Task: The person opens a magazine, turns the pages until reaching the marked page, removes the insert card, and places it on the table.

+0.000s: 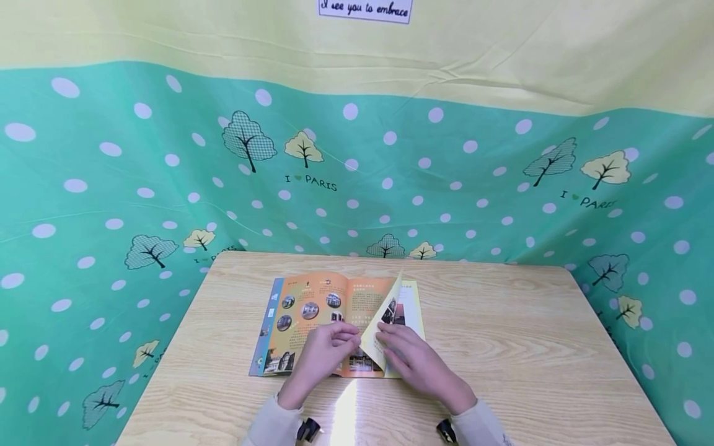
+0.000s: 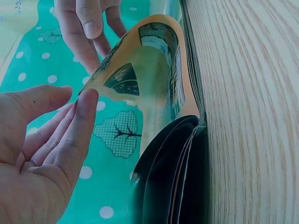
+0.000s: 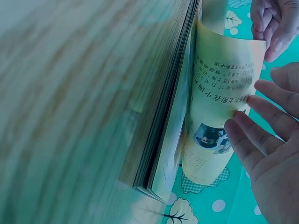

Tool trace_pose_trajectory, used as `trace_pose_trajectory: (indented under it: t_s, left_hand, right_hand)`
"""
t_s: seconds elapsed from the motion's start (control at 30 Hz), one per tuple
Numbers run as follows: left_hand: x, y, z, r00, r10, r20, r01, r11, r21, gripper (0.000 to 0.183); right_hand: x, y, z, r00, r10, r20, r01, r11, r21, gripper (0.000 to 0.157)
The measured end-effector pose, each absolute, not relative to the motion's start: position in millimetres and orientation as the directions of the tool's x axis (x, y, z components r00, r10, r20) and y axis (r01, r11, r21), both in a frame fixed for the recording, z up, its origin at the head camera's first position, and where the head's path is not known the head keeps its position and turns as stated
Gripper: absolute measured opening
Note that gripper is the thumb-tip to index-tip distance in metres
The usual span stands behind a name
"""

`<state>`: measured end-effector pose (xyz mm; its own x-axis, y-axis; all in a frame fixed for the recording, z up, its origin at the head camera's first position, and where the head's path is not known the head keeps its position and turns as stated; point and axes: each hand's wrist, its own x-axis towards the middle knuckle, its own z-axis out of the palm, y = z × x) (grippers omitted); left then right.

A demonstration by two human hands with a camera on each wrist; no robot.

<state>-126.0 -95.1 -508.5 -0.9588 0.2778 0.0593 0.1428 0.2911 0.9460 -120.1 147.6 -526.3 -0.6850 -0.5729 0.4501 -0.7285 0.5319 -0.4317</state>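
On the wood-grain table, near the person, an open book lies between the two hands, with one page raised from it in a curve. The left hand is at the free edge of that page, its thumb on one side and its forefinger on the other; I cannot tell whether the two pinch the paper or just stand beside it. The right hand has its fingers extended and slightly apart, the fingertips touching the other face of the page (the pale yellow one, with a small photograph and lines of print). The facing page, on the left, is orange and carries round pictures.

Pale sleeves cover both forearms, and a black device shows by each wrist. A bright streak of light falls on the table just below the book. Behind it hangs a green cloth with pale dots, trees and the words "I PARIS", cream along its upper part, where a lettered label shows.
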Motion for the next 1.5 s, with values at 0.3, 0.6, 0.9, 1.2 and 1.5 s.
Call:
trace_pose_trajectory:
  t_s: [0.3, 0.6, 0.9, 1.2, 1.5]
  left_hand:
    - [-126.2, -99.5, -507.6, -0.964, 0.265, 0.018, 0.107, 0.328, 0.938, 0.022]
    - [-124.6, -136.2, -508.7, -0.995, 0.094, 0.011, 0.043, 0.341, 0.939, 0.024]
    - [-113.5, -183.3, -511.1, -0.996, -0.085, -0.039, -0.07, 0.405, 0.912, 0.024]
    - [-99.6, -215.2, -508.1, -0.984, -0.153, -0.095, -0.153, 0.435, 0.887, 0.027]
    - [-92.4, -238.1, -513.7, -0.972, -0.196, -0.128, -0.219, 0.571, 0.791, 0.031]
  right_hand:
    - [-118.3, 147.8, -524.8, -0.699, -0.571, 0.43, -0.715, 0.541, -0.443, 0.038]
    - [-116.1, 155.8, -521.6, -0.785, -0.536, 0.309, -0.617, 0.646, -0.449, 0.04]
    - [-115.3, 166.3, -524.9, -0.82, -0.525, 0.228, -0.567, 0.691, -0.448, 0.054]
    - [-113.4, 170.6, -525.5, -0.864, -0.494, 0.099, -0.484, 0.759, -0.435, 0.067]
    - [-110.1, 175.3, -526.8, -0.853, -0.522, 0.017, -0.48, 0.771, -0.419, 0.078]
